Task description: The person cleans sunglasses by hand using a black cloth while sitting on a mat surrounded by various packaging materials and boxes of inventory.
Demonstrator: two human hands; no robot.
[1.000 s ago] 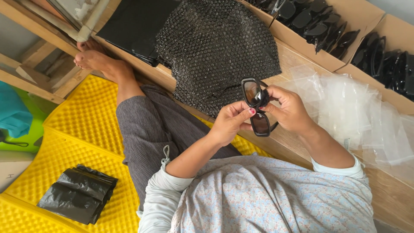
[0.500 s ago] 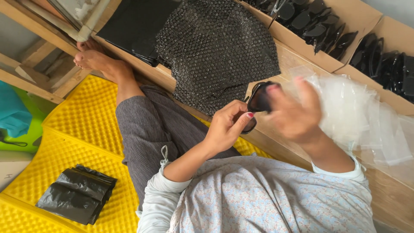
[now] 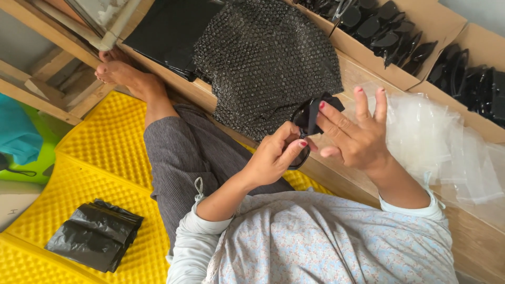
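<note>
A pair of black sunglasses [image 3: 305, 126] is held up in front of my chest. My left hand [image 3: 273, 158] grips its lower lens and frame between thumb and fingers. My right hand [image 3: 360, 137] is on its right side: index finger and thumb pinch a black folded part at the top of the sunglasses, and the other fingers are spread upward. I cannot tell whether that black part is a temple arm or a cloth. I sit with my leg in grey trousers [image 3: 179, 158] stretched over a yellow foam mat [image 3: 100, 158].
A dark sheet of bubble wrap [image 3: 263, 58] lies on the wooden board ahead. Cardboard boxes [image 3: 421, 26] at the top right hold several black sunglasses. Clear plastic bags [image 3: 436, 142] are piled at right. A stack of black bags [image 3: 94, 234] rests on the mat at lower left.
The sunglasses have been turned and lowered slightly in my left hand. My right hand swept across them and now has its fingers spread, with only index finger and thumb on them.
</note>
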